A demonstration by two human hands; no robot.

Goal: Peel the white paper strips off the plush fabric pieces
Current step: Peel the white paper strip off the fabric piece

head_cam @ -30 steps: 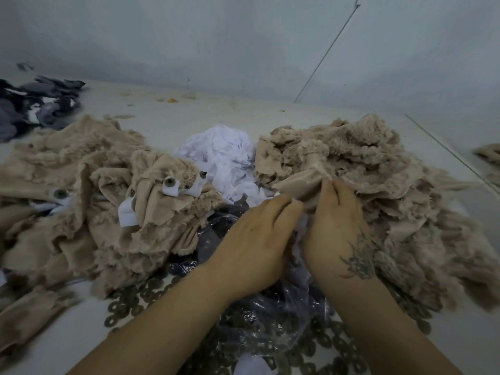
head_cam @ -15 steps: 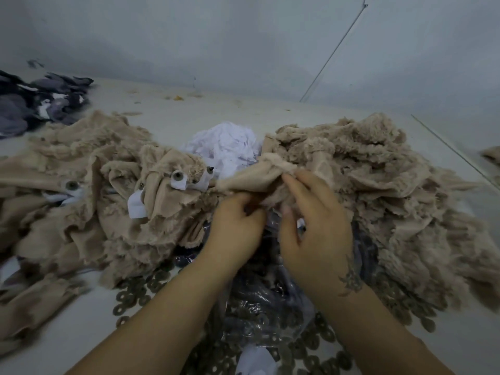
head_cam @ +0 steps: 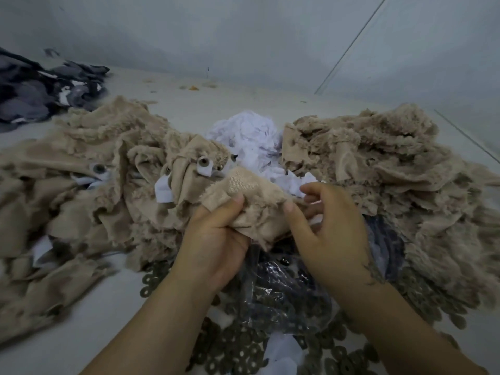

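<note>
I hold one beige plush piece (head_cam: 251, 201) up between my hands, my left hand (head_cam: 216, 239) gripping its near edge with the thumb on top, my right hand (head_cam: 324, 228) with thumb and curled fingers pinching its right end, where a bit of white strip (head_cam: 315, 219) shows. Just beyond my fingers lies the heap of peeled white paper (head_cam: 249, 142), plush piles (head_cam: 392, 163) on either side. Under my wrists are a clear plastic bag (head_cam: 284, 290) and dark washers (head_cam: 235, 353).
</note>
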